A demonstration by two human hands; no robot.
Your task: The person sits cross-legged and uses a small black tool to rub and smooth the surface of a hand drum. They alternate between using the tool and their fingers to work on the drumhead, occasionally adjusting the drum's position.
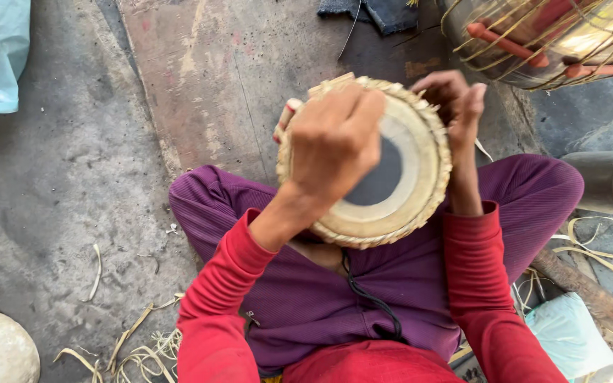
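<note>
The small hand drum (384, 177) rests upright on the seated person's lap, its pale skin with a dark centre disc facing up and a braided straw-coloured rim around it. The left hand (335, 138) is clenched into a fist above the near-left rim; whether it encloses a strap or tool cannot be determined. The right hand (455, 103) curls its fingers over the far rim, gripping it. Risk: uneven pull may tilt the drum off the lap toward the wooden board (214, 78). A second drum (533, 42) lies well apart.
</note>
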